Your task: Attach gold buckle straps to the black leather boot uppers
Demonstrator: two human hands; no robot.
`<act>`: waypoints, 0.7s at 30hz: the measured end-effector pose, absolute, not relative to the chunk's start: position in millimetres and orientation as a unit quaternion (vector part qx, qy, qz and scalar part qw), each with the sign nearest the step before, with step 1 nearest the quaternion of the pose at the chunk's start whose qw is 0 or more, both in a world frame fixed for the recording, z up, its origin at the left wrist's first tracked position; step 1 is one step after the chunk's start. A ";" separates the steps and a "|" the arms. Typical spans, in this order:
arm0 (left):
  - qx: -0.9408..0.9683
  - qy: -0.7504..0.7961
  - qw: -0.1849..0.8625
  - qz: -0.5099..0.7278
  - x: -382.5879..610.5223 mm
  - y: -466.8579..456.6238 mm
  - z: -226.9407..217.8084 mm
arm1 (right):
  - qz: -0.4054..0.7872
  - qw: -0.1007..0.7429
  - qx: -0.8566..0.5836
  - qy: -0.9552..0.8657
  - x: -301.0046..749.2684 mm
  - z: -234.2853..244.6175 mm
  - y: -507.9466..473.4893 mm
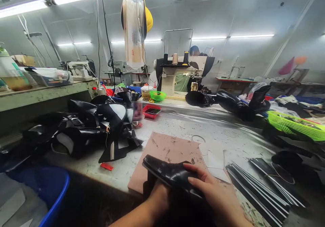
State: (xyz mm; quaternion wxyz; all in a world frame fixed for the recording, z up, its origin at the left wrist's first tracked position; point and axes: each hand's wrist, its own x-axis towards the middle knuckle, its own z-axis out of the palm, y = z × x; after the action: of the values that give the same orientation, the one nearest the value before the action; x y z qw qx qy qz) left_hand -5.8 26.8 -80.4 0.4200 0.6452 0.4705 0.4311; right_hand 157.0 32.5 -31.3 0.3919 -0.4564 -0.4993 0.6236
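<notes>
Head view: a black leather piece point(171, 173) is held above the pink board point(158, 141) by the right hand point(207, 183), thumb and fingers closed on it; the left hand point(160, 192) is tucked beneath, its grip hidden. Creasing could be caused by uneven finger pressure, scuffing by contact with the board's rough-looking dark flecks point(166, 151).

The black leather piece point(169, 172) gleams; it slants over a pink board point(175, 145).
</notes>
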 end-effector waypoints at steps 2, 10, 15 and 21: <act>0.552 0.489 0.488 0.466 -26.2 25.7 -72.8 | 0.618 0.383 -0.474 -0.497 160.7 -25.7 32.8; 0.797 0.322 0.220 0.461 -68.2 57.9 95.1 | 0.278 0.363 -0.354 -0.816 204.5 34.5 -8.6; 0.961 0.097 0.070 0.251 -24.8 50.2 158.1 | -0.074 0.442 -0.347 -0.824 221.0 78.1 -27.9; 0.997 0.064 -0.023 0.023 -13.0 54.9 92.7 | -0.130 0.238 -0.199 -0.942 202.7 56.2 -0.8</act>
State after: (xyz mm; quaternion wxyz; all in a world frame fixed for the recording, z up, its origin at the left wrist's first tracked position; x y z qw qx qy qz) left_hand -13.0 54.9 92.7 -0.0233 0.9974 0.0641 0.0231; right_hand 202.7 -0.8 56.2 0.2381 -0.1987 -0.9417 -0.1303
